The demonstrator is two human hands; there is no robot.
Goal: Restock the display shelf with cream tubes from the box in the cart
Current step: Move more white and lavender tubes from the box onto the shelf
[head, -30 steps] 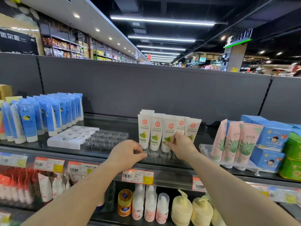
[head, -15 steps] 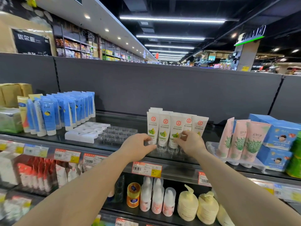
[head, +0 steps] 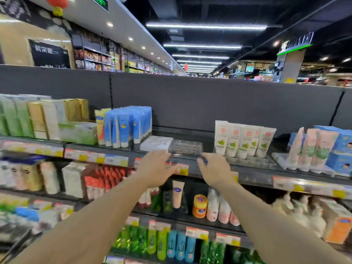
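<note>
White cream tubes (head: 243,140) with red round marks and green fruit prints, upright in a tight row on the top display shelf (head: 253,173), right of centre, caps down in a clear holder tray (head: 253,161). Just left of them, a clear empty tray (head: 185,146) and a white moulded tray (head: 156,142), side by side. Farther left, blue tubes (head: 129,126) packed upright, then gold and green cartons (head: 45,119). To the right, pink tubes (head: 312,147) and blue boxes (head: 342,145).

Left hand (head: 155,169) at the shelf's near edge, below the white tray, fingers spread and relaxed, holding nothing. Right hand (head: 214,170) beside it at the same edge, just left of the cream tubes, fingers loosely bent, nothing pinched; blurred, so contact with the shelf lip cannot be told.

Price labels (head: 95,158) in orange and yellow along the shelf front. Lower shelves with an orange jar (head: 199,206), pump bottles, green and blue tubes. Behind, a dark grey back panel (head: 190,103). Beyond it, a supermarket aisle, long ceiling strip lights (head: 205,27), a black ceiling, a red lantern (head: 56,2) at top left.
</note>
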